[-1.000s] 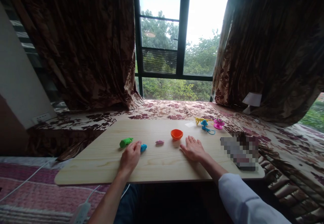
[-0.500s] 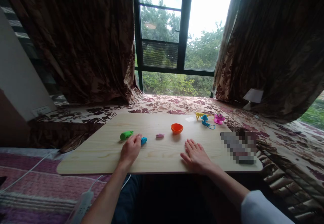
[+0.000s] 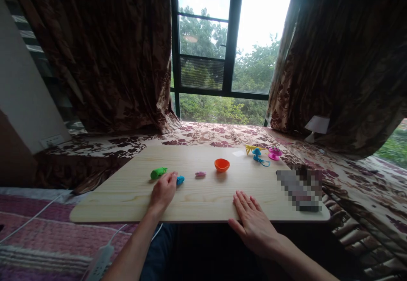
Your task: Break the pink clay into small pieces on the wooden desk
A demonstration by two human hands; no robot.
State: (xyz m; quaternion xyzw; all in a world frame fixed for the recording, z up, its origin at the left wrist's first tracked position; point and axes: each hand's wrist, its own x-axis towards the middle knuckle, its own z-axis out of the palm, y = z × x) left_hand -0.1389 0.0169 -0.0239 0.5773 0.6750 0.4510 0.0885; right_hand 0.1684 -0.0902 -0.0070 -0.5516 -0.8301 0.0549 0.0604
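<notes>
My left hand (image 3: 163, 191) rests on the table with its fingers curled and closed on the near end of a small blue toy (image 3: 180, 180), whose other end sticks out to the right. Just beyond those fingers lies a green toy (image 3: 158, 173). A small pink piece (image 3: 200, 174) sits to the right of the blue toy, and an orange bowl (image 3: 221, 165) stands farther right. My right hand (image 3: 252, 221) is open and palm down, fingers stretched out on the table's front edge, holding nothing.
The pale wooden table (image 3: 121, 196) carries a blue mushroom-shaped toy (image 3: 256, 154), a yellow toy (image 3: 252, 148) and a pink toy (image 3: 274, 153) at the back right. A pixelated dark object (image 3: 300, 190) lies at the right edge. A lamp (image 3: 316, 126) stands beyond, by the curtain.
My right hand has slid back toward me, to the table's front edge. My left hand stays at the blue toy. The view has tilted up slightly.
</notes>
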